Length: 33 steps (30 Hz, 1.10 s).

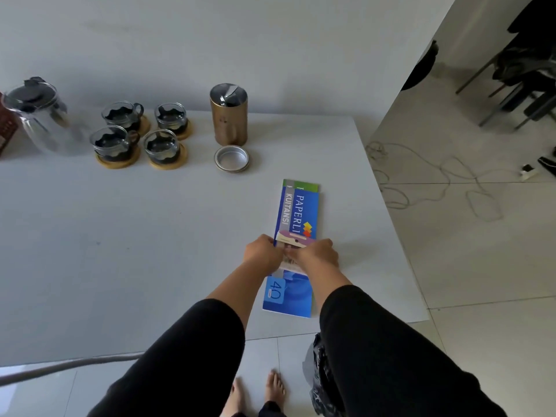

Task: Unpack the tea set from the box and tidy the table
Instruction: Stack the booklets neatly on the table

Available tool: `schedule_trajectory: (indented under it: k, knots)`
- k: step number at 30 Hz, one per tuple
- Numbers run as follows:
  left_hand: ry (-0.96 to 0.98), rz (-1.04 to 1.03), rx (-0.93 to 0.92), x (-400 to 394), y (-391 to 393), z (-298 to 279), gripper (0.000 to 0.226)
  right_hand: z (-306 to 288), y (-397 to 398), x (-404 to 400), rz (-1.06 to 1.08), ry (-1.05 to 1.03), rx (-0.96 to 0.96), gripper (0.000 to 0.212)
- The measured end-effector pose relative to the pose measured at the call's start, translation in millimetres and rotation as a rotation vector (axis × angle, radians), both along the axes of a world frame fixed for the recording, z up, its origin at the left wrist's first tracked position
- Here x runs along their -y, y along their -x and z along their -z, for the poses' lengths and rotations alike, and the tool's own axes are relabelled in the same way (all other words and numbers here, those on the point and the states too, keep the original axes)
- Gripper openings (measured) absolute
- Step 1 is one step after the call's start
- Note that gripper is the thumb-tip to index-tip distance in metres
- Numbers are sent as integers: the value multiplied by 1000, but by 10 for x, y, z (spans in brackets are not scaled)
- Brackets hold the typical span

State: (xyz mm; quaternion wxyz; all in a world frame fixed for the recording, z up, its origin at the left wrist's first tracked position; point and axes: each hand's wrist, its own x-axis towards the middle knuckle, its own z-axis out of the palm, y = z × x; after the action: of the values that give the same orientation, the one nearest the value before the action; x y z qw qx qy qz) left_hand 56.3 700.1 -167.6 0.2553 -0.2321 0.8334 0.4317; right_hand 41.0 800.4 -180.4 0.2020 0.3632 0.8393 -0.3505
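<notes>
A glass teapot (pixel 39 115) with a black lid stands at the back left of the white table (pixel 120 251). Beside it, several glass cups (pixel 137 132) sit on round wooden coasters. On the table's right side lies a blue receipt book (pixel 296 212) stacked on a green one (pixel 307 185). My left hand (pixel 262 251) and my right hand (pixel 319 254) meet over the blue book, both holding a small pale packet (pixel 296 240) on top of it.
A gold tin canister (pixel 229 115) stands open at the back, its round lid (pixel 231 158) lying in front. A red-brown box edge (pixel 6 127) shows at far left. Cables (pixel 436 176) and chair legs (pixel 511 94) are on the tiled floor to the right.
</notes>
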Motion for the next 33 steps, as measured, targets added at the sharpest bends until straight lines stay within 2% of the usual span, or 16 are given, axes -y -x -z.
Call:
schedule_trajectory:
  k: [6,14,22,24,26,29,31,33]
  knots:
    - [20,84,-100,112,135,103,55,39,211,5,-32,-9,-22,75]
    - [97,136,-121,152,639,97,56,41,756,17,-114,26,-45,68]
    - [155,91,-89,133,1352,131,56,-30,1530,7,-288,1,16,72]
    - [238,90,-80,102,1442,78,57,-112,1716,14,-270,-17,26,72]
    - [336,194,-120,75,1491,24,78,-207,1924,54,-275,-73,-23,70]
    - [329,517,-135,57,1483,-28,121,-300,2186,189,-440,-124,-104,67]
    - [365,694,-97,42,1423,8,137,-305,2311,284,-540,-154,-119,64]
    - [457,819,-71,-16,1351,76,143,-281,2407,361,-614,-195,-105,62]
